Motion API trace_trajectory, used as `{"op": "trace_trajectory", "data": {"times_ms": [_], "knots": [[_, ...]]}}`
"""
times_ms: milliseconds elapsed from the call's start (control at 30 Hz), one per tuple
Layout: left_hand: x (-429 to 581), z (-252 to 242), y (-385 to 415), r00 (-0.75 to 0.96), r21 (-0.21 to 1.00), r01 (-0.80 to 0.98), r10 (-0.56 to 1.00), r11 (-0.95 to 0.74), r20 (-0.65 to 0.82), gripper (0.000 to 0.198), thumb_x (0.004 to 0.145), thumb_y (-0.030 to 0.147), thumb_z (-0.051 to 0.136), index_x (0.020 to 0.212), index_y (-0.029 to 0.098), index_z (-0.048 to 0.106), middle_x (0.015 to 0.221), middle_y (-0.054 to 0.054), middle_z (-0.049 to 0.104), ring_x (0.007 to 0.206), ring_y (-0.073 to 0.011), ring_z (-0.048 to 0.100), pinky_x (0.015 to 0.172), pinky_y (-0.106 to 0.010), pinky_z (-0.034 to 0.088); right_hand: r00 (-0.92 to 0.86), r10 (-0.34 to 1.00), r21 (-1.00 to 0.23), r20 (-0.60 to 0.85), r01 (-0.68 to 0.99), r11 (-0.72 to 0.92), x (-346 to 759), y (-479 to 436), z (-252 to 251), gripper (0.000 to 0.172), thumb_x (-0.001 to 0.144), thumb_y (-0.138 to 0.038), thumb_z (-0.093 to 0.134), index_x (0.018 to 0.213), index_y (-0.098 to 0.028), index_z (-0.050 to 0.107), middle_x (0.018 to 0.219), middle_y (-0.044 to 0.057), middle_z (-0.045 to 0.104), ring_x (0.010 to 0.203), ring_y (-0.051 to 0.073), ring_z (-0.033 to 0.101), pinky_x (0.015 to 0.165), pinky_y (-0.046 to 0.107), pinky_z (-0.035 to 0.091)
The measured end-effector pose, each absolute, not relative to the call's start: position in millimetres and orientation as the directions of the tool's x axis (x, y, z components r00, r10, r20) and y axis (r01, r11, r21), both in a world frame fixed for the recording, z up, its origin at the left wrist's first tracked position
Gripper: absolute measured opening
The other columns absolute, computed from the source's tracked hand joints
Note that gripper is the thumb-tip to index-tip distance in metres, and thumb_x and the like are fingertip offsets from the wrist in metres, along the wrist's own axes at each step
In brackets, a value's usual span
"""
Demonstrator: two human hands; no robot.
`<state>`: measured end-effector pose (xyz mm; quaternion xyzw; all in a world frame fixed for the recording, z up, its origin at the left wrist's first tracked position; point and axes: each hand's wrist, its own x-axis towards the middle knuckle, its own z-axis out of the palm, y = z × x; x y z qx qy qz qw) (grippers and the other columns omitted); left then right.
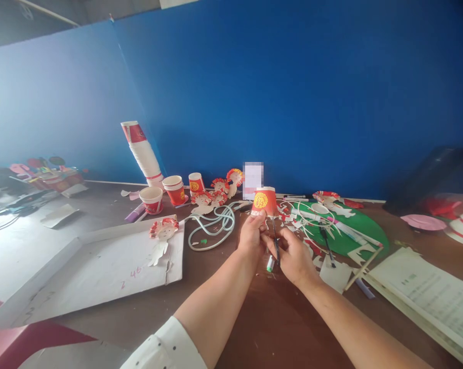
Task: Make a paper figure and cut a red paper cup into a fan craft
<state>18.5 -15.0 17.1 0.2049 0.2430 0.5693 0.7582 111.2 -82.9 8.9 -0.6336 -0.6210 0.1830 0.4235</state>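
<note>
My left hand (251, 233) is closed around the lower left side of a red paper cup (267, 199) with a yellow round emblem. The cup seems to be upside down, its narrow white end on top. Fingers of my right hand (293, 253) are closed on slender black scissors (276, 246), pointing up at the cup's lower edge. Whether the blades are apart cannot be made out. Just below the hands, a small green-and-white marker piece (270, 264) lies on the brown table (285, 318).
At the left are a white cardboard tray (112, 266), a leaning cup stack (146, 159) and cut paper-cup figures (219, 192). A pale coiled cable (212, 230) lies behind. To the right are a green round mat (360, 230) with scraps and markers, and a printed booklet (427, 292).
</note>
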Motion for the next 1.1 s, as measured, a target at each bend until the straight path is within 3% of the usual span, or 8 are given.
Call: {"op": "trace_trajectory", "data": {"times_ms": [700,1100], "knots": [[21,19,-18,0.240,0.577,-0.760,0.954,0.299,-0.178,0.042,0.064,0.035,0.080,0.070,0.019,0.042,0.047,0.011,0.031,0.036,-0.0016,0.028,0.039,-0.015,0.024,0.155,0.917,-0.717,0.367,0.675,0.173,109,-84,9,0.026,0.084,-0.049,0.055,0.076,-0.025,0.048,0.054,-0.004,0.058,0.048,0.015,0.051,0.049,0.026,0.035],[27,14,-24,0.259,0.550,-0.785,0.957,0.286,-0.128,0.037,0.060,0.031,0.083,0.071,0.016,0.050,0.049,0.007,0.044,0.044,-0.0061,0.045,0.048,-0.018,0.038,0.239,0.909,-0.768,0.341,0.628,0.123,110,-80,12,0.027,0.081,-0.048,0.061,0.076,-0.025,0.048,0.059,-0.004,0.061,0.055,0.016,0.055,0.053,0.025,0.037]]}}
